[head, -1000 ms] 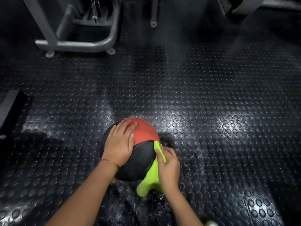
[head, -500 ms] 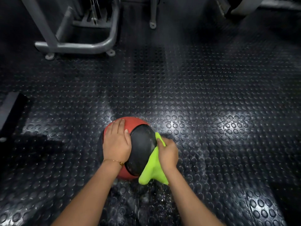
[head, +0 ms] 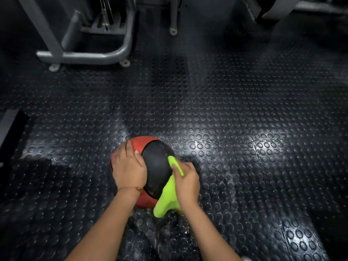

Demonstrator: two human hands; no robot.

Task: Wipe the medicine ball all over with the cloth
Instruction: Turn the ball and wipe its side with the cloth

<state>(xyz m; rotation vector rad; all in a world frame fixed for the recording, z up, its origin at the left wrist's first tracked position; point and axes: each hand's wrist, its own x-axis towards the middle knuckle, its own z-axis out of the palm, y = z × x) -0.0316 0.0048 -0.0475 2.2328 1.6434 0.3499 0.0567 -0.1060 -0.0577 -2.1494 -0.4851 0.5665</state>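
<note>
A red and black medicine ball [head: 157, 166] rests on the studded black rubber floor, low and left of centre. My left hand [head: 129, 167] lies flat on its left upper side, fingers together, holding it steady. My right hand [head: 186, 182] grips a lime-green cloth [head: 166, 196] and presses it against the ball's right side, over the black panel. One end of the cloth pokes up past my fingers, and the rest hangs down toward the floor. The ball's underside and far side are hidden.
A grey tubular gym machine frame [head: 84, 55] stands at the back left, with another post foot [head: 173, 31] at the back centre. More equipment [head: 278, 8] sits at the back right. A dark flat object [head: 9, 129] lies at the left edge.
The ball has turned under my hands, so the black panel now faces up and right with red at the left. My left hand slid to the left side. My right hand with the cloth rubbed along the right side.
</note>
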